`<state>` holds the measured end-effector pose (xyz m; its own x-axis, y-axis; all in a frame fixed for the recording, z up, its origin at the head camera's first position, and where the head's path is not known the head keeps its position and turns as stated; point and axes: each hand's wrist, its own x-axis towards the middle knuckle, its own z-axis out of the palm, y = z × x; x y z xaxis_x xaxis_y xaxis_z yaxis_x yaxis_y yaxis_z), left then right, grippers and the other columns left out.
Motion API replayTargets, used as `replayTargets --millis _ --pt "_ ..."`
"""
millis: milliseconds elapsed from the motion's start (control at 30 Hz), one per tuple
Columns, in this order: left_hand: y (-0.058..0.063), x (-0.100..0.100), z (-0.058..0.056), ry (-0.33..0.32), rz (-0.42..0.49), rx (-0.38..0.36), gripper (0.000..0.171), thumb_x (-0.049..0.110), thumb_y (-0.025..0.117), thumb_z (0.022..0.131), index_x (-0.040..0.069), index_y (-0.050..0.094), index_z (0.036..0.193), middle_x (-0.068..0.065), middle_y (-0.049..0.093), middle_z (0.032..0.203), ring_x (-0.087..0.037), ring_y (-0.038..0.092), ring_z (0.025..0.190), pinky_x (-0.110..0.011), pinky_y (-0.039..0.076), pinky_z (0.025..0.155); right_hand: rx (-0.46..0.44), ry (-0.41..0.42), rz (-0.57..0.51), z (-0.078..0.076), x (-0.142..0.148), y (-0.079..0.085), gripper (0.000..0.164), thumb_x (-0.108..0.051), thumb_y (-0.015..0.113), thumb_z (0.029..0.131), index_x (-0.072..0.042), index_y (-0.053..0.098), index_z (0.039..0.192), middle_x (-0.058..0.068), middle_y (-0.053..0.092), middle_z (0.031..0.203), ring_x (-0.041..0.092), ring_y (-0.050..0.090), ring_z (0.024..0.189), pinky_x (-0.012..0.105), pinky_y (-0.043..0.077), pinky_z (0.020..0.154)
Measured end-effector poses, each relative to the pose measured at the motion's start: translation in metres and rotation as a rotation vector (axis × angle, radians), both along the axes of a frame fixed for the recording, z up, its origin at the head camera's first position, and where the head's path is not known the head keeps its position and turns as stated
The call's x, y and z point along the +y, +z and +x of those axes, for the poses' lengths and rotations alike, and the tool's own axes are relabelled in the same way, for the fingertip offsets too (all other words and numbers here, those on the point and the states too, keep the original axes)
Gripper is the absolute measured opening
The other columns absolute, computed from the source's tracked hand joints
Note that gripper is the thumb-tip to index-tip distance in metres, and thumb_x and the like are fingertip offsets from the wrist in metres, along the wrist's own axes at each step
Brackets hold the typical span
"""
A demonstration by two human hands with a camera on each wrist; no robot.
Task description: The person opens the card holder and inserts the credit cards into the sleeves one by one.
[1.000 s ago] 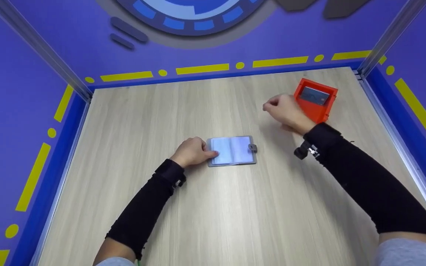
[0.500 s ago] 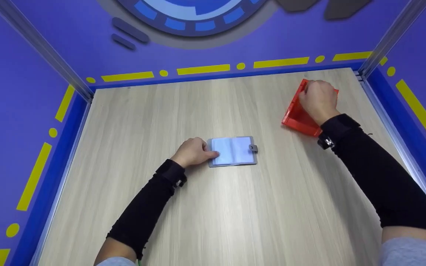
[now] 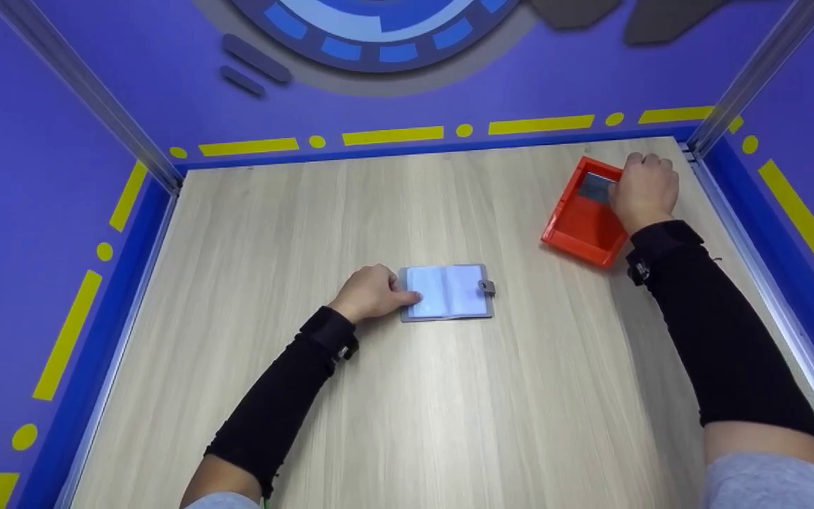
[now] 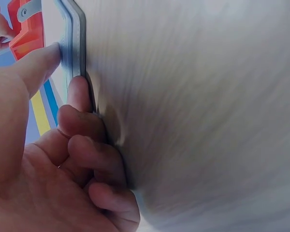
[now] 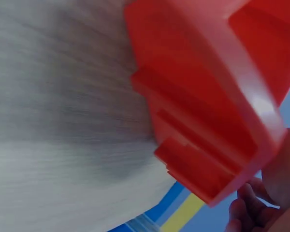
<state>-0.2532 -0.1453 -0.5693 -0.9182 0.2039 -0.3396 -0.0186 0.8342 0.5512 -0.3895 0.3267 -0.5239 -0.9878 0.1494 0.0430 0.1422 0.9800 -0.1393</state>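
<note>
My left hand (image 3: pixel 372 293) holds the left edge of a small open card holder (image 3: pixel 447 291) with pale clear sleeves and a grey cover. In the left wrist view the thumb (image 4: pixel 48 60) lies on the sleeves, and curled fingers are tucked against the edge of the cover (image 4: pixel 78 43). At the back right, my right hand (image 3: pixel 646 189) is over the right wall of a red box (image 3: pixel 580 251). Beside its thumb a dark card (image 3: pixel 594 188) lies in the box, partly covered by the hand. Whether the right fingers pinch anything is hidden.
The wooden tabletop (image 3: pixel 294 226) surrounds the card holder and box. Blue-purple panels (image 3: pixel 131 78) with yellow marks stand at the back and sides. A grey snap tab (image 3: pixel 487 287) sticks out from the holder's right edge.
My right hand came from between the holder and box, passed over the card inside, then shifted to the box's right wall, uncovering part of the card. The left hand stays put.
</note>
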Motion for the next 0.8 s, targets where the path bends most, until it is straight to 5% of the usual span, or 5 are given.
replayTargets --millis 267,800 --pt "-0.002 0.000 0.001 -0.006 0.002 0.014 0.055 0.055 0.086 0.092 0.022 0.055 0.061 0.011 0.046 0.061 -0.011 0.045 0.061 -0.028 0.034 0.058 0.021 -0.018 -0.016 -0.002 0.001 -0.008 0.055 -0.020 0.069 0.105 0.017 0.050 0.140 0.041 0.057 0.134 0.059 0.054 0.126 0.069 0.048 0.112" --pt "-0.003 0.000 0.000 0.002 -0.003 0.012 0.053 0.056 0.087 0.092 0.021 0.058 0.062 0.010 0.051 0.064 -0.011 0.048 0.063 -0.028 0.036 0.059 0.125 -0.061 -0.098 -0.005 0.000 -0.018 0.034 -0.006 0.057 0.104 0.010 0.054 0.134 0.039 0.059 0.130 0.059 0.056 0.124 0.071 0.046 0.111"
